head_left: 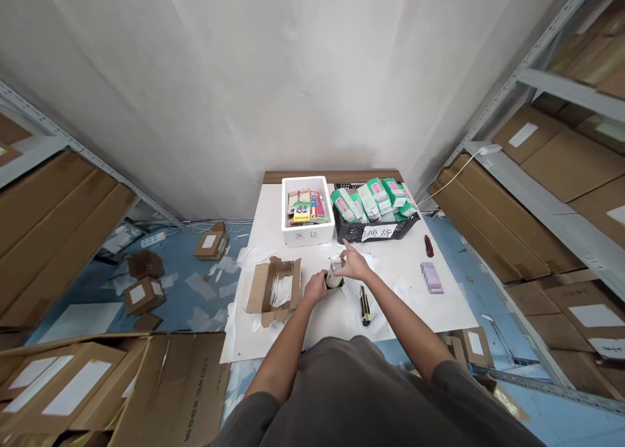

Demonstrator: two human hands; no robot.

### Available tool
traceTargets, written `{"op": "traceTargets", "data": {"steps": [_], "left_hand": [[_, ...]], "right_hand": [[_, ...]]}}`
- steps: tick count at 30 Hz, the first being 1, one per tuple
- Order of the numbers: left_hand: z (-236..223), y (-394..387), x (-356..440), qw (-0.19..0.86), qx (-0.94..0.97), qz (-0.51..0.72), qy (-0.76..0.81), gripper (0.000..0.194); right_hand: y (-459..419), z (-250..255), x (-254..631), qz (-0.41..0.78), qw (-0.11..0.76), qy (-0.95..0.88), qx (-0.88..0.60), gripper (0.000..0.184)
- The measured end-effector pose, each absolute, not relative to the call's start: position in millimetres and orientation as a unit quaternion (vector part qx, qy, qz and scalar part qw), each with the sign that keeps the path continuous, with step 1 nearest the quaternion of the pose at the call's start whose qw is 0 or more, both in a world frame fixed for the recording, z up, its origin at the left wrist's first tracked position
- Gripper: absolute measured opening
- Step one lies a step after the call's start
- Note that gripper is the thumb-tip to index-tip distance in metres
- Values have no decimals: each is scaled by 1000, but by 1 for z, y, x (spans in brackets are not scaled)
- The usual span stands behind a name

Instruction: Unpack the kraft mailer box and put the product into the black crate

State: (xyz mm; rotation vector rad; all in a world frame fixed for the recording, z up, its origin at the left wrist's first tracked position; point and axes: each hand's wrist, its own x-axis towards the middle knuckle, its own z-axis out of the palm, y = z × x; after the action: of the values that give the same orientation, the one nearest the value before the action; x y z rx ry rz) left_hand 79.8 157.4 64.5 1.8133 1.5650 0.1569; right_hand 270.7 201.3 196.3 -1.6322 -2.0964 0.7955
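A pale cylindrical container (334, 276) with a light, shiny top stands over the middle of the white table (307, 339). Something dark shows around its lower end, too small to make out. My left hand (316, 286) is wrapped around the container's lower left side. From the right, my right hand (353, 265) grips its top rim with thumb and fingers, the index finger pointing up and away. An opened cardboard box (263, 289) with white paper inside lies left of my left hand. Below my right hand rests a yellow and black box cutter (365, 306).
At the table's back stand a white foam box (307, 237) of booklets and packets and a black crate (349, 232) of green and pink boxes. A red and black cutter (428, 246) lies at right. Shelves of cartons (527, 229) flank both sides; scraps litter the blue floor.
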Motion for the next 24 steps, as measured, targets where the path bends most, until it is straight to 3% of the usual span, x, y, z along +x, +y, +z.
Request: {"op": "traceTargets", "data": {"steps": [4,8,10,14,17,20,24], "left_hand": [[72,167,68,377,695,75,607,83],[97,176,48,420,684,168,572,121],[123,179,41,437,680,250,533,129],[191,176,46,422,663,414,459,104],[231,174,54,411,625,445,492,91],[251,176,51,470,571,466,486,90],[262,183,33,535,556,480,417,86]], "right_hand": [[232,254,276,336,220,-732,-550,31],[253,301,281,412,246,-712,-512,36],[259,320,280,434,260,-700,-505,36],[265,346,265,469,281,-658,-517,35],[263,352,251,487,325,-605,-539,39],[253,348,240,553,367,-560,-495,45],[231,327,224,652,368,-550,-369,82]]}}
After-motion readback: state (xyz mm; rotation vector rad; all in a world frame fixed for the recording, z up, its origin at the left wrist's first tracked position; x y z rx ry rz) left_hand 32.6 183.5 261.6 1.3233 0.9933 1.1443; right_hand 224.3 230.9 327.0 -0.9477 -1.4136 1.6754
